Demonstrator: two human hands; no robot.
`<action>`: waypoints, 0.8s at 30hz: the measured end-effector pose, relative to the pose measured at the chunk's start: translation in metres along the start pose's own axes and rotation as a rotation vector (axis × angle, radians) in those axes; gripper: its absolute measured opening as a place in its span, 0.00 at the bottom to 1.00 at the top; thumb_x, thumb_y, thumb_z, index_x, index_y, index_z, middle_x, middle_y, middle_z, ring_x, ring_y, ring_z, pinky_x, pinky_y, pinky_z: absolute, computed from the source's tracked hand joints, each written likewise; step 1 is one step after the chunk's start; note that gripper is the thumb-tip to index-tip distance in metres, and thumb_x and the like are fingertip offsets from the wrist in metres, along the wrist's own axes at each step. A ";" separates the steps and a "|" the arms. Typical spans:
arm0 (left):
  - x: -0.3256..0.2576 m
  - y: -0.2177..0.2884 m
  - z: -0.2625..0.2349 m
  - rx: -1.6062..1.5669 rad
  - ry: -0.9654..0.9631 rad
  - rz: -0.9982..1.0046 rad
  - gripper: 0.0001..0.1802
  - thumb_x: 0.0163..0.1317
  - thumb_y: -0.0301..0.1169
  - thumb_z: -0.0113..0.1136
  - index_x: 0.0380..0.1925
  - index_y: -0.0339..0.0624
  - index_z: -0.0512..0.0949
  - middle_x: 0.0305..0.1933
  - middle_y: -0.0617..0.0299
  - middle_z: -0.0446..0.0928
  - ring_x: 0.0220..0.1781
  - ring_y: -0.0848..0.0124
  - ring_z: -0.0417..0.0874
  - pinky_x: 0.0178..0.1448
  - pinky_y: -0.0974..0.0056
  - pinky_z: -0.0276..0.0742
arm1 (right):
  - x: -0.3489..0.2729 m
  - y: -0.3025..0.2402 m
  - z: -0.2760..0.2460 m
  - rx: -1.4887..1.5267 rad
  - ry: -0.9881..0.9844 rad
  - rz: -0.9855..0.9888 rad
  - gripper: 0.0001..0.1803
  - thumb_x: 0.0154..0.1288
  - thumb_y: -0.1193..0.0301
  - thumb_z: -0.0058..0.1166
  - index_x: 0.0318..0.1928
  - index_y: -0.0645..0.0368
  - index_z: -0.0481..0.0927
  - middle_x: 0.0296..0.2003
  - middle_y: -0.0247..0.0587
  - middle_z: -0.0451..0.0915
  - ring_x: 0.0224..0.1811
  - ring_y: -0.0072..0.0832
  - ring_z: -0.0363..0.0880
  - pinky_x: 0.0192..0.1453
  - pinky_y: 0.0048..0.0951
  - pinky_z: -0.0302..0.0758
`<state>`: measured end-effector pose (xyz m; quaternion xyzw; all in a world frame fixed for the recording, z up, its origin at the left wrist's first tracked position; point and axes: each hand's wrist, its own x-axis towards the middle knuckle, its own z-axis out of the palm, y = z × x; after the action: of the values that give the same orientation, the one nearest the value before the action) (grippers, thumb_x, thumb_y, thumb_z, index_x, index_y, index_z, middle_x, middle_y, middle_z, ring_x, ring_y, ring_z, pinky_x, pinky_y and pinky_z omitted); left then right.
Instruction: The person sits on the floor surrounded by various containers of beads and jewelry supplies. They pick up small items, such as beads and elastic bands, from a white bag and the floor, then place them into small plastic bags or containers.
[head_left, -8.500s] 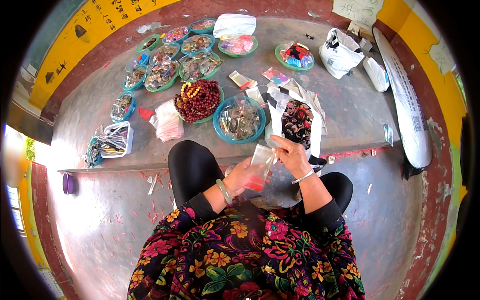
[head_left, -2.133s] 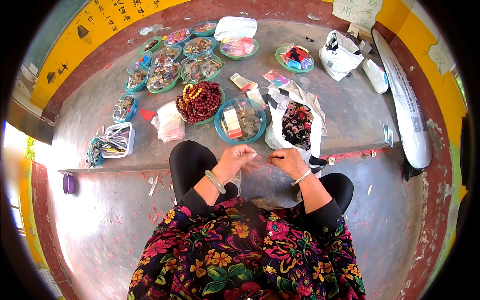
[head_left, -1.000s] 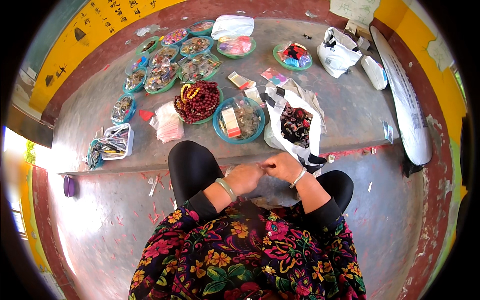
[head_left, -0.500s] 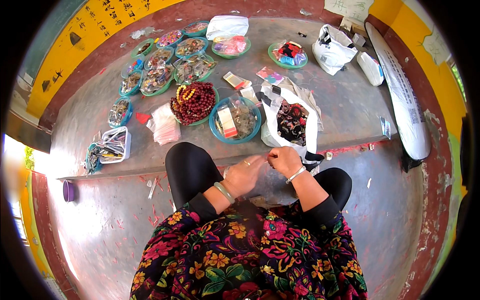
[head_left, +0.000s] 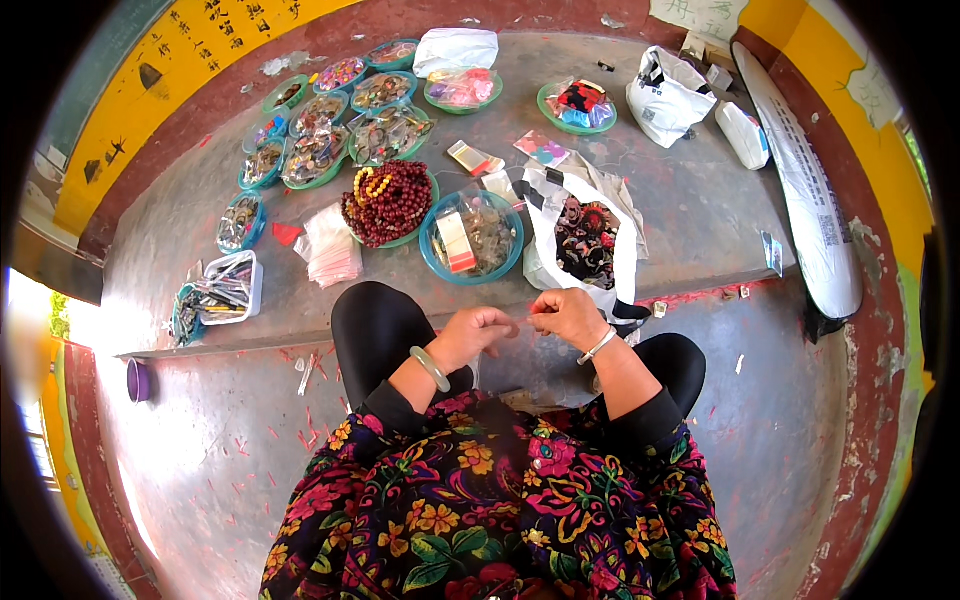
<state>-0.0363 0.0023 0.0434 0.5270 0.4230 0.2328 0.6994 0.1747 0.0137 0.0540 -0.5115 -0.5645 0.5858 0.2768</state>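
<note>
My left hand (head_left: 470, 336), with a pale bangle at its wrist, hovers over my lap. Its fingers are loosely bent and apart, and nothing shows in them. Close to its right, my right hand (head_left: 570, 316) has thumb and fingertips pinched together. Something tiny and reddish seems to show at those fingertips, too small to name. Just beyond the right hand stands a white bag (head_left: 540, 248), its mouth wide, filled with dark beaded pieces (head_left: 584, 240). Left of the bag is a blue basin (head_left: 432, 262) of clear packets with a white and red card (head_left: 455, 242) on top.
Dark red bead strings (head_left: 385, 208) fill a green basin. Clear plastic bags (head_left: 332, 248) lie beside it. A white tray of tools (head_left: 256, 290) sits near the ledge at left. Several basins of packets stand farther back. Another white bag (head_left: 668, 110) and a long wrapped package (head_left: 800, 180) are at right.
My hands have drawn apart. The left moved slightly up and left, and its fingers loosened. The right stays pinched near the same spot.
</note>
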 end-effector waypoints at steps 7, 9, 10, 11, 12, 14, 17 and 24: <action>0.001 -0.007 0.005 -0.224 -0.016 -0.037 0.11 0.62 0.25 0.48 0.44 0.34 0.72 0.39 0.54 0.78 0.42 0.65 0.81 0.44 0.65 0.78 | -0.008 -0.031 0.005 -0.449 0.306 -0.352 0.15 0.37 0.74 0.66 0.23 0.60 0.70 0.35 0.41 0.73 0.40 0.36 0.72 0.41 0.32 0.71; -0.001 -0.001 0.007 -0.262 -0.019 -0.032 0.12 0.62 0.25 0.48 0.45 0.34 0.72 0.40 0.53 0.77 0.43 0.64 0.81 0.45 0.65 0.78 | -0.010 -0.037 0.005 -0.506 0.345 -0.418 0.16 0.35 0.75 0.66 0.21 0.59 0.69 0.39 0.43 0.70 0.45 0.40 0.69 0.45 0.34 0.69; -0.002 0.001 0.008 -0.281 -0.020 -0.029 0.12 0.63 0.25 0.48 0.46 0.34 0.72 0.41 0.53 0.77 0.43 0.63 0.81 0.45 0.65 0.78 | -0.010 -0.036 0.004 -0.525 0.337 -0.486 0.14 0.36 0.75 0.65 0.21 0.59 0.70 0.40 0.43 0.70 0.46 0.40 0.69 0.45 0.34 0.69; -0.002 0.002 0.008 -0.293 -0.027 -0.023 0.13 0.63 0.25 0.48 0.46 0.34 0.72 0.41 0.53 0.77 0.43 0.63 0.81 0.45 0.65 0.78 | -0.009 -0.033 0.003 -0.543 0.330 -0.552 0.13 0.36 0.76 0.64 0.21 0.59 0.70 0.40 0.43 0.70 0.46 0.41 0.68 0.45 0.35 0.69; -0.003 0.003 0.009 -0.305 -0.034 -0.017 0.13 0.63 0.25 0.47 0.46 0.34 0.71 0.41 0.53 0.77 0.43 0.63 0.81 0.45 0.65 0.78 | -0.008 -0.031 0.002 -0.562 0.323 -0.619 0.12 0.36 0.76 0.64 0.21 0.59 0.71 0.41 0.43 0.70 0.47 0.42 0.68 0.46 0.35 0.69; -0.003 0.002 0.009 -0.317 -0.034 -0.009 0.13 0.63 0.26 0.47 0.47 0.34 0.71 0.42 0.52 0.77 0.43 0.63 0.81 0.45 0.65 0.78 | -0.006 -0.027 0.002 -0.582 0.309 -0.688 0.10 0.36 0.76 0.64 0.22 0.58 0.74 0.41 0.42 0.70 0.46 0.41 0.68 0.46 0.36 0.68; -0.002 0.001 0.011 -0.315 -0.001 -0.006 0.14 0.63 0.26 0.47 0.48 0.34 0.71 0.42 0.53 0.77 0.43 0.63 0.80 0.45 0.66 0.78 | -0.004 -0.024 0.003 -0.586 0.317 -0.725 0.08 0.38 0.76 0.62 0.23 0.56 0.79 0.39 0.41 0.71 0.45 0.41 0.69 0.47 0.38 0.68; 0.001 -0.004 0.014 -0.207 0.123 0.023 0.15 0.63 0.24 0.45 0.49 0.32 0.70 0.42 0.55 0.77 0.44 0.66 0.80 0.46 0.66 0.78 | -0.019 -0.045 0.011 -0.793 0.368 -0.652 0.04 0.40 0.73 0.59 0.22 0.55 0.81 0.34 0.36 0.73 0.38 0.37 0.71 0.39 0.34 0.70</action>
<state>-0.0243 -0.0060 0.0407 0.4415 0.4327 0.3149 0.7202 0.1593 0.0017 0.1006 -0.4693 -0.8138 0.1126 0.3238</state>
